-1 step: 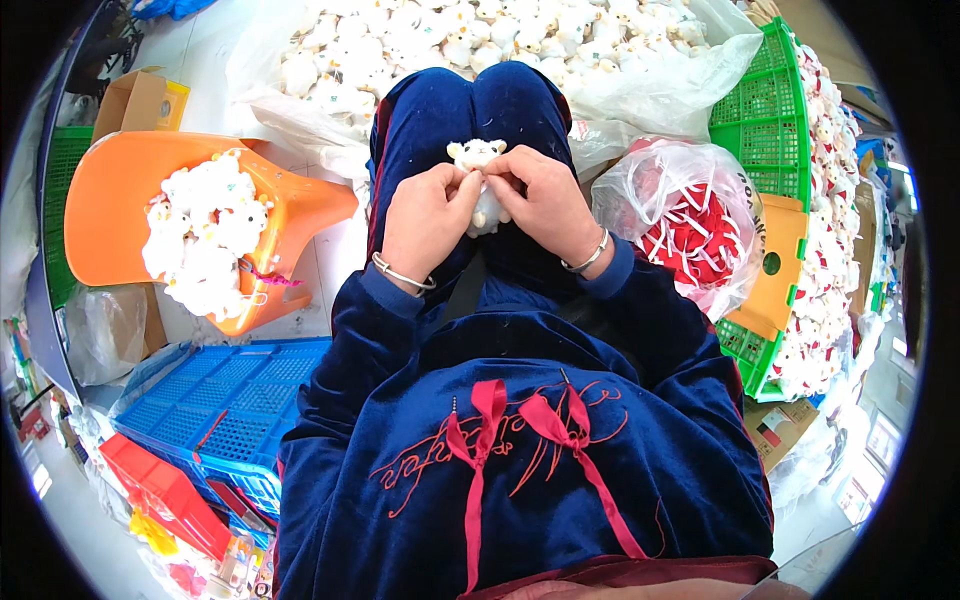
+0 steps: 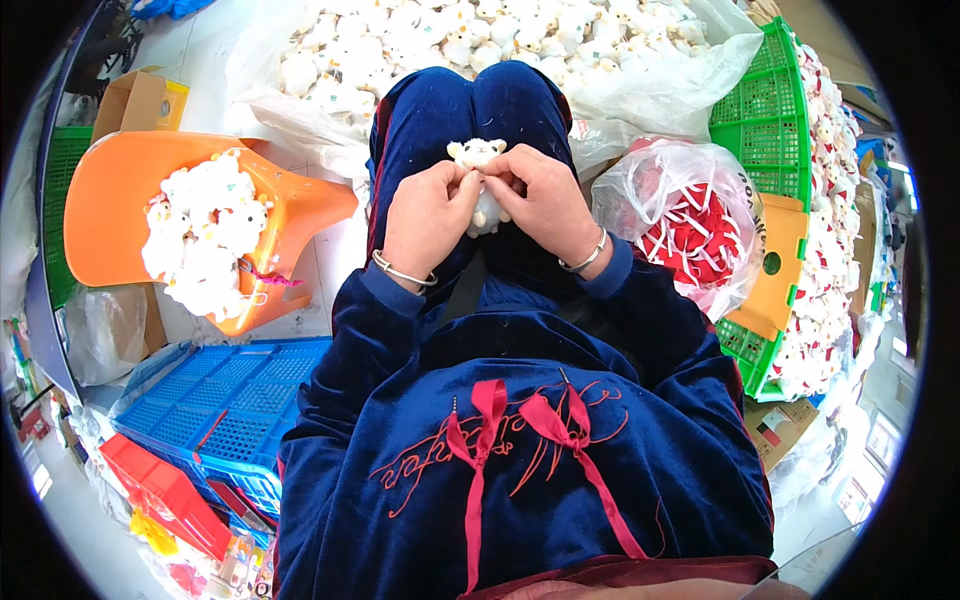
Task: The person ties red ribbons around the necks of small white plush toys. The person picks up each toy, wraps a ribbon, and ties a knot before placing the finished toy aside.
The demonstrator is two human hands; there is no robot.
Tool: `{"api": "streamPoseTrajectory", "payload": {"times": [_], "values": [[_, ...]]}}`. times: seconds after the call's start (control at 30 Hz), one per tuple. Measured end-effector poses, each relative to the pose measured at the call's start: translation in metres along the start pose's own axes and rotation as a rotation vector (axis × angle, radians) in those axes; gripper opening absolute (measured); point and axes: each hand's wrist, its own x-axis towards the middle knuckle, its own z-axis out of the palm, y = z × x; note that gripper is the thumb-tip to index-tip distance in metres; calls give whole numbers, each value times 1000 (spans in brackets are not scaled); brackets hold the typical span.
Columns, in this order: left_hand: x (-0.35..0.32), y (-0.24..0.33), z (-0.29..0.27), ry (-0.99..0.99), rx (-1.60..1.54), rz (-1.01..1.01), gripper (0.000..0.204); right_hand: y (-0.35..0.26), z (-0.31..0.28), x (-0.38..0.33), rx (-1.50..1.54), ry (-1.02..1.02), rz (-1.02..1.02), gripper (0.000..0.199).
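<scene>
A small white plush toy (image 2: 477, 152) with rounded ears and dark eyes rests in my lap, head pointing away from me. My left hand (image 2: 425, 218) is closed in a pinch at the toy's neck. From the other side my right hand (image 2: 548, 205) pinches at the same spot, thumbs and fingertips almost meeting. The fingers cover the neck, so anything thin between them cannot be made out. The toy's pale belly and feet show below my fingers.
Ahead lies a heap of white plush toys (image 2: 440, 45) on plastic sheeting. An orange chair (image 2: 110, 190) at left bears more toys. At right are a plastic bag (image 2: 615, 195) of red ribbon pieces and a green crate (image 2: 765, 100). A blue crate (image 2: 230, 390) stands at near left.
</scene>
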Motion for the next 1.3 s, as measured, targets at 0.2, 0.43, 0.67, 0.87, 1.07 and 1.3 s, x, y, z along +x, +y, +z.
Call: {"api": "streamPoseTrajectory", "payload": {"times": [0.2,0.43,0.67,0.87,1.07,1.3], "values": [[2,-10,6,18,-28,83,19,-3,4,3,-98,-23,43,9],[-1,-10,7,1,-121,23,18,-5,3,2,-107,-37,67,10],[0,-10,-3,-28,-147,-33,21,-2,-15,4,285,-183,319,11],[-9,-1,-36,37,21,43,27,15,-39,-2,271,-82,421,21],[-17,5,-17,-51,196,166,21,5,-26,-5,136,-157,332,25],[-19,-18,-3,-432,-813,-607,36,12,-16,0,-1,-143,254,19]]}}
